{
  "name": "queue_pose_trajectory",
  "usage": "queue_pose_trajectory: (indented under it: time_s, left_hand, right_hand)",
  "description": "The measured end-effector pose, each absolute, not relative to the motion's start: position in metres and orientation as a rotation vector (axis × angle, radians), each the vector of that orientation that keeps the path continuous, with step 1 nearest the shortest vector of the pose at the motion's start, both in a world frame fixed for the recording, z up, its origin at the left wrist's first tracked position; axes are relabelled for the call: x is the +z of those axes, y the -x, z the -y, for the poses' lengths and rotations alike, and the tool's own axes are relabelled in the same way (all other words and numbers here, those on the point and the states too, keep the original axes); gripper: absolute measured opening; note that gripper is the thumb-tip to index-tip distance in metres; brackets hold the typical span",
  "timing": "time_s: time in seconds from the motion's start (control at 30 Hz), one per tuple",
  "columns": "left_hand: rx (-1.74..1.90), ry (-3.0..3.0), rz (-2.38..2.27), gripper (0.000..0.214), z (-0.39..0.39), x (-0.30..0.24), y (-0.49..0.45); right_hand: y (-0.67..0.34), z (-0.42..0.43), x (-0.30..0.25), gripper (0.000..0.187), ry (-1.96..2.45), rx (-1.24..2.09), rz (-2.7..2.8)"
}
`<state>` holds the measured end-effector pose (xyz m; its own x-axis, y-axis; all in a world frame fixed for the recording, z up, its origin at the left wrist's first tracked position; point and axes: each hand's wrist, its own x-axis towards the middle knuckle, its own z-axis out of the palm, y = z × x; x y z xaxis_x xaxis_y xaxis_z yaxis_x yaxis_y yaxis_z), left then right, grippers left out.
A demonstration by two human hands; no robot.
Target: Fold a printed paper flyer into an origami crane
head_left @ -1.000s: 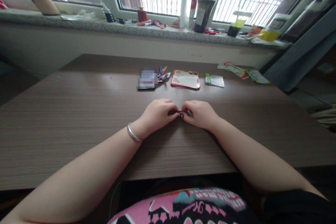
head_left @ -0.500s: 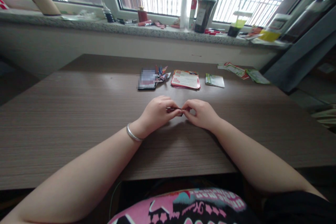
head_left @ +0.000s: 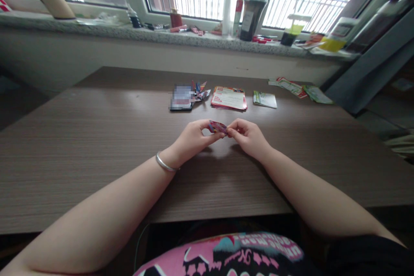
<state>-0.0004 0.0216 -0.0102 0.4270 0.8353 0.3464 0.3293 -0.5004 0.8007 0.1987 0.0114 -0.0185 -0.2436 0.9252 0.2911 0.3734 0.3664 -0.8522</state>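
Note:
Between my two hands is a small, thin piece of printed paper [head_left: 217, 127] in red, purple and blue, held tilted just above the table. My left hand [head_left: 197, 134] pinches it from the left, thumb below and fingers behind. At its right end, the thumb and fingertips of my right hand [head_left: 246, 135] close on the edge. Beyond my hands lies a stack of red-edged printed sheets [head_left: 229, 98]. Left of that stack is a crumpled or folded colourful paper [head_left: 202, 94], touching a dark flat device [head_left: 181, 98] whose face is blurred out.
A smaller stack of green and white cards [head_left: 265, 99] lies right of the sheets. Torn green and red wrappers [head_left: 318, 94] rest at the brown table's [head_left: 97, 146] back right. Cups and bottles stand along the stone windowsill [head_left: 207, 39].
The paper has turned up from nearly edge-on, so its printed face now shows. My left fingers have opened out a little around it, and my right hand has shifted slightly.

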Motion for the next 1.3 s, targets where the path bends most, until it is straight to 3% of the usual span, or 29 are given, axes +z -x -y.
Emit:
queue_pose_trajectory:
  time_s: [0.33, 1.0, 1.3]
  left_hand:
    - [1.014, -2.057, -0.984, 0.024, -0.020, -0.005, 0.001]
    - [1.050, -2.097, -0.940, 0.019, -0.025, -0.012, 0.001]
    - [1.019, -1.867, -0.938, 0.024, -0.023, -0.011, 0.000]
  right_hand:
    - [-0.198, -0.018, -0.025, 0.024, 1.063, 1.122, 1.704]
    - [-0.194, -0.006, -0.016, 0.018, 1.170, 0.732, 1.975]
    - [-0.189, -0.006, -0.021, 0.027, 1.147, 1.062, 1.942]
